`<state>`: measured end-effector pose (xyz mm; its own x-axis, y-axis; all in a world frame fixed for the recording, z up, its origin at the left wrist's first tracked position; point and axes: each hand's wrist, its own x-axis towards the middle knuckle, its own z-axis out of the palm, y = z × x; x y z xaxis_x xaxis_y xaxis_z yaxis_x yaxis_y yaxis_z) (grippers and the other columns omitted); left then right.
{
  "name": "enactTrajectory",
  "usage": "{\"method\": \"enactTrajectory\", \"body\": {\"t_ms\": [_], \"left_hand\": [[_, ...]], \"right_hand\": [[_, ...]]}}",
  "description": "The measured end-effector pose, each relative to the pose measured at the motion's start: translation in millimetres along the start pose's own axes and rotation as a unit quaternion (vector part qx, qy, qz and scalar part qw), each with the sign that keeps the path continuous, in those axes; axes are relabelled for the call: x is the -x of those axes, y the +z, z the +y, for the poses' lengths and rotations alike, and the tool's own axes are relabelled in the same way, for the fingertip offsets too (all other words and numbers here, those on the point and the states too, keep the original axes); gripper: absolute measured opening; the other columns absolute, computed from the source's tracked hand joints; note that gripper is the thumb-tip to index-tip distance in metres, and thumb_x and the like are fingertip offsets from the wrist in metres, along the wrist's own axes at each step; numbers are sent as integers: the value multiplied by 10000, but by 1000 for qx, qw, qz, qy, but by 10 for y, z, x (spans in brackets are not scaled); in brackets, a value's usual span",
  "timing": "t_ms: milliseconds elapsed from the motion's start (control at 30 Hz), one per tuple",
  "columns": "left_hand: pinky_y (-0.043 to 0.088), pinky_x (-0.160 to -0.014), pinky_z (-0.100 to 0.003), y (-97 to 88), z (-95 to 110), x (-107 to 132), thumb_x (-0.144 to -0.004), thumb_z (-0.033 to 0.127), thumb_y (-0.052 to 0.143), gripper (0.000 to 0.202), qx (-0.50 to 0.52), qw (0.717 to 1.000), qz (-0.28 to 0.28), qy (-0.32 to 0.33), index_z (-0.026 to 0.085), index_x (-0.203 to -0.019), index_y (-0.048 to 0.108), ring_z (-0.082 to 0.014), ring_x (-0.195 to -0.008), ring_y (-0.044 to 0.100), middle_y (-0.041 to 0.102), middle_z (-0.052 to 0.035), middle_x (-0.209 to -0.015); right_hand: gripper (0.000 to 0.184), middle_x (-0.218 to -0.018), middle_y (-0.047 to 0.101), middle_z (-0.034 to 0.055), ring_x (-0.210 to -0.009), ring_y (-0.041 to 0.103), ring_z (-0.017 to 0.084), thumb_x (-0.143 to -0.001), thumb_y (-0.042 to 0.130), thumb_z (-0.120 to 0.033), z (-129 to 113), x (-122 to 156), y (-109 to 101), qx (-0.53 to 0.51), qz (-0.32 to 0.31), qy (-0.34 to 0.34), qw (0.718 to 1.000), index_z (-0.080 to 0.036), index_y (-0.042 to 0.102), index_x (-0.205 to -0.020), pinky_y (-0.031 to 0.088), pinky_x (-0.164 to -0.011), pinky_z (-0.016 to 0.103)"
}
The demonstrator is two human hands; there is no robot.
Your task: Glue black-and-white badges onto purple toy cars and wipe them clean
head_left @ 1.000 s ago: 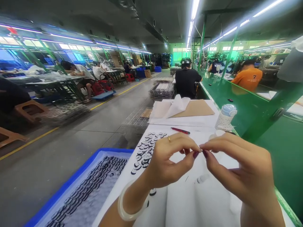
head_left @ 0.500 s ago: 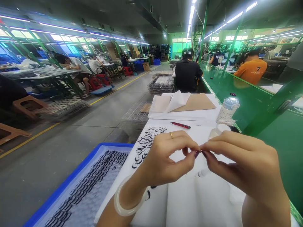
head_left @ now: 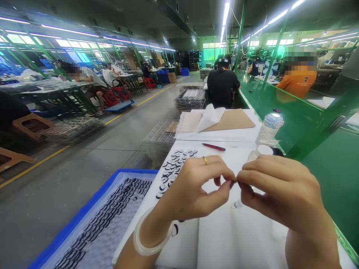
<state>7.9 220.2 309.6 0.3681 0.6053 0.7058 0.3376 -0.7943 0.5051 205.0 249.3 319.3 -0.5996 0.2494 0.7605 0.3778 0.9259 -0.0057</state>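
Observation:
My left hand, with a ring and a pale bangle at the wrist, is closed in a pinch above the white-covered table. Opposite it, my right hand pinches too, and the fingertips of both meet. Whatever lies between them is too small and hidden to make out. Left of my left hand, several small dark-edged round pieces are spread over the table. Beneath the hands is a small whitish piece, partly covered by my right hand.
A blue tray holds rows of similar pieces at the lower left. Beyond my hands lie a red cutter, brown card and a bottle. A person in black sits ahead. Green surface borders the right.
My right hand has shifted slightly left and its fingers have curled a little more. My left hand stays nearly where it was, still pinching.

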Motion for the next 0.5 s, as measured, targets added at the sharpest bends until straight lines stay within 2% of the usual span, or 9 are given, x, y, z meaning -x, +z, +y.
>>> {"method": "enactTrajectory", "body": {"t_ms": [200, 367, 500], "left_hand": [[511, -610, -215, 1, 27, -4, -794, -9, 585, 172, 17, 1000, -5, -1, 127, -849, 676, -108, -662, 590, 676, -34, -738], [508, -599, -213, 2, 24, 0, -805, -2, 585, 163, 15, 1000, -1, -2, 130, -845, 670, -108, -657, 591, 669, -33, -728], [503, -594, -211, 5, 19, 0, -802, 6, 597, 147, 5, 1000, 3, 0, 134, -833, 662, -105, -648, 586, 666, -30, -720]], "right_hand": [[202, -686, 613, -13, -613, 565, 116, -823, 580, -14, -17, -17, -74, -11, 30, 23, 999, -215, 584, -801, 452, -595, 252], [159, -708, 648, -9, -614, 576, 116, -854, 578, -54, -22, -17, -93, -54, -5, 25, 998, -207, 621, -854, 444, -572, 257], [116, -705, 657, -11, -615, 572, 111, -879, 598, -83, -25, -3, -82, -51, -9, 21, 998, -190, 636, -860, 435, -572, 261]]}}
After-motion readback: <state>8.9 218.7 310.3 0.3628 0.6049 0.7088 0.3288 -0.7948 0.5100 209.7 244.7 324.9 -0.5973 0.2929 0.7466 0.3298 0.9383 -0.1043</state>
